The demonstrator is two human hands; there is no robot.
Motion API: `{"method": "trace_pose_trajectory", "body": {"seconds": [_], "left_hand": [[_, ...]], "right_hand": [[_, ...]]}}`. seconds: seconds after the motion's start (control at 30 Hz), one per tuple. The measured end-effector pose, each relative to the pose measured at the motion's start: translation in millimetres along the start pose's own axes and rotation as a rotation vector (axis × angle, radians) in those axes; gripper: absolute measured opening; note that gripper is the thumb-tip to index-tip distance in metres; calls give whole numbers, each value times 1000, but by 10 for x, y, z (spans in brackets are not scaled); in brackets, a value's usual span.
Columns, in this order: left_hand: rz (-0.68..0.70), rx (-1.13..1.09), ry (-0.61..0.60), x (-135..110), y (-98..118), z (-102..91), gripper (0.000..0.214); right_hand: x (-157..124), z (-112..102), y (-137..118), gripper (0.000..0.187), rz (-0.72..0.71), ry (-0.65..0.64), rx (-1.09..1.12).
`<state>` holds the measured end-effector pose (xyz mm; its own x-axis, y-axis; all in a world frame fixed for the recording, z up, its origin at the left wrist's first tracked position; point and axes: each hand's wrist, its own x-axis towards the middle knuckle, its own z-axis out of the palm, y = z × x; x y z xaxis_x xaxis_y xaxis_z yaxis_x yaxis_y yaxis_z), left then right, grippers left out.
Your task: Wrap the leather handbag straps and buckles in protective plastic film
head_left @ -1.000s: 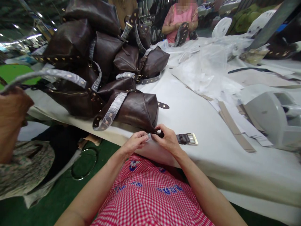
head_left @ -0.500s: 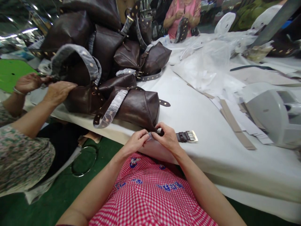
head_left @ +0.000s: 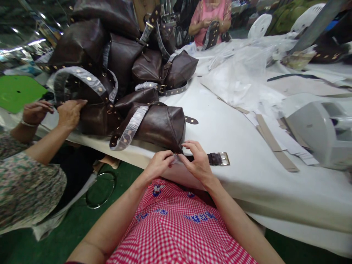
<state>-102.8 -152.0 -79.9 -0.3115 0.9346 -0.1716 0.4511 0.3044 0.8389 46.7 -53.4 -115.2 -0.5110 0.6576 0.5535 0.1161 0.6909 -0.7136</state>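
Note:
A dark brown leather bag (head_left: 161,124) lies at the near edge of the white table (head_left: 233,135). Its strap (head_left: 213,158) runs right and ends in a metal buckle (head_left: 224,158). My left hand (head_left: 158,165) and my right hand (head_left: 196,161) meet at the bag's lower corner, where the strap joins. Both pinch a small piece of clear wrapping there. A second strap wrapped in clear film (head_left: 129,128) lies across the bag's front.
A pile of brown bags (head_left: 110,55) fills the table's far left. A co-worker's hands (head_left: 62,112) on my left hold one bag. Another person in pink (head_left: 210,22) sits across. Clear plastic sheets (head_left: 242,69), cardboard strips (head_left: 275,146) and a white plastic chair (head_left: 316,128) lie to the right.
The co-worker on my left has brought both hands down onto a bag and its wrapped strap. My right fingers have spread a little at the bag's corner.

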Motion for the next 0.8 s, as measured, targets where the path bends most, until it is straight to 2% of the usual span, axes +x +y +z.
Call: {"method": "trace_pose_trajectory", "body": {"seconds": [0.07, 0.13, 0.23, 0.27, 0.33, 0.43, 0.63, 0.8], "left_hand": [[-72, -134, -6, 1, -35, 29, 19], [-106, -210, -3, -5, -56, 50, 21], [-115, -234, -12, -14, -68, 61, 22], [-113, -218, -15, -15, -70, 60, 22], [-85, -159, -11, -14, -75, 53, 20], [-14, -69, 12, -8, -84, 37, 19], [21, -31, 43, 6, -116, 29, 19], [-29, -96, 58, -1, -146, 69, 17]], "right_hand": [[-96, -85, -110, 11, 10, 79, -9], [-226, -127, -227, 18, 162, 10, 81], [-398, -55, -359, 29, 623, -246, 469], [-429, -2, -383, 33, 774, -279, 618], [-444, 119, -406, 39, 974, -210, 856], [-377, 265, -411, 43, 1056, -24, 995], [-294, 410, -425, 38, 1146, 149, 1060], [-316, 509, -453, 29, 1140, 287, 1009]]}}
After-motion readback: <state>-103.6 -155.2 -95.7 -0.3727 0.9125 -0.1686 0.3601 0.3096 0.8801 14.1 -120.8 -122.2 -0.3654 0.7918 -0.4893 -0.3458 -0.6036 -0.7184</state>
